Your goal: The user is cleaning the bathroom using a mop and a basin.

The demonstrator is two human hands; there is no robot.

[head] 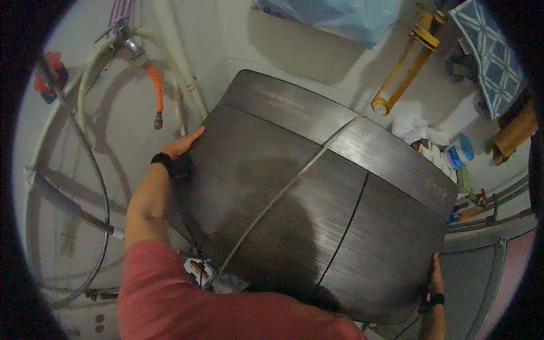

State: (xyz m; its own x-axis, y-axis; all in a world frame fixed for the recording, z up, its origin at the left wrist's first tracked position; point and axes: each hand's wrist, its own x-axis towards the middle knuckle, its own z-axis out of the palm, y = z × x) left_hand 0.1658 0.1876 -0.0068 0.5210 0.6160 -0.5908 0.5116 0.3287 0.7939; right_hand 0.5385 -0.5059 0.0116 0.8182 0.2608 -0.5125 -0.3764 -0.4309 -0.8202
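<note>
Before me stands a large appliance (272,170) with a grey brushed-metal finish, spanning most of the view. Dark seams divide its face, and a pale cord (276,199) runs tautly across it. My left hand (185,143) presses against its left side near the upper corner, fingers stretched along the edge. Lower down on the opposite side, my right hand (436,272) holds the right edge, partly hidden behind it. The appliance sits between both hands, close to my torso, whose shadow falls on it. Its underside and back are hidden.
A metal tap (127,44) and an orange hose (155,85) are on the tiled wall at left, near a flexible metal hose (95,170). A yellow metal frame (403,68) hangs at upper right. A blue-and-white tub (459,152) and a grey door (467,272) are at right.
</note>
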